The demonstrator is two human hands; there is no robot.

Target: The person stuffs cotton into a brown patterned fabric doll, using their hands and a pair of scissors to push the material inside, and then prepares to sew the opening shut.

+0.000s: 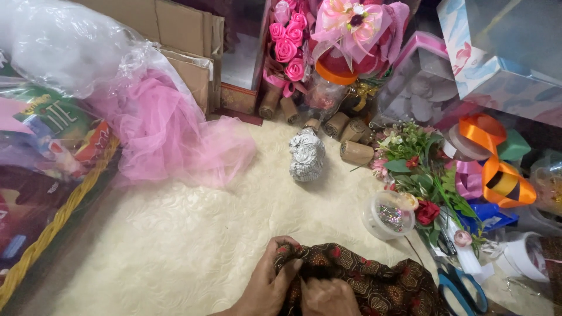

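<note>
- Brown patterned cloth (pixel 374 284) sat bunched at the near edge of the cream textured table (pixel 175 246), in front of me.
- Left hand (pixel 269 287) and right hand (pixel 325 295) both had their grip closed on its gathered left end.
- I judged it light, soft and limp, not slippery; best held by a pinched fold.
- Just beyond: a clear pin tub (pixel 388 215), a foil-wrapped bundle (pixel 306 155), an artificial flower spray (pixel 421 169) and blue scissors (pixel 462 289).

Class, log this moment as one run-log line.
left hand: grips patterned brown cloth | right hand: pinches same cloth | surface: cream mat | nearby: clear tub, blue scissors
</note>
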